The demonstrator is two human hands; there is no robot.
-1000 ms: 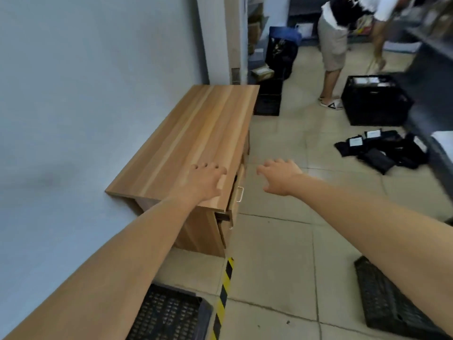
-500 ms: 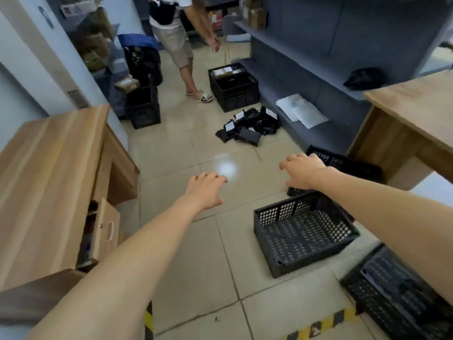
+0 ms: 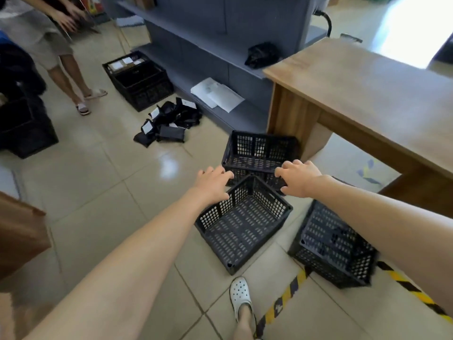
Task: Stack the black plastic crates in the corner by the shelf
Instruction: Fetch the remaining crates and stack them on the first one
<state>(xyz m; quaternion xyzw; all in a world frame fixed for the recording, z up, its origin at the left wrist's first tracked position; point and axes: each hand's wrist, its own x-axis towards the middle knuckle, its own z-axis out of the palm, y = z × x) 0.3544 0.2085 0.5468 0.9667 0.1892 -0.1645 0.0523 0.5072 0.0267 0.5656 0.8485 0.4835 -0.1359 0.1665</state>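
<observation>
Three black plastic crates lie on the tiled floor. The nearest crate (image 3: 241,223) sits open side up in the middle. Behind it, a second crate (image 3: 259,149) stands by the wooden table leg and the grey shelf (image 3: 220,60). A third crate (image 3: 335,246) lies to the right, partly under my right forearm. My left hand (image 3: 213,184) hovers over the near crate's far left rim, fingers spread and holding nothing. My right hand (image 3: 297,177) hovers over its far right corner, fingers loosely bent and empty.
A wooden table (image 3: 372,94) stands at the right. A pile of black packets (image 3: 169,123) lies on the floor by the shelf. Another person (image 3: 49,45) stands at the upper left by a filled black crate (image 3: 138,79). Yellow-black tape (image 3: 284,298) crosses the floor near my shoe (image 3: 240,298).
My view has swung right from the wooden cabinet to the crates. Both hands have come down close over the near crate's far rim.
</observation>
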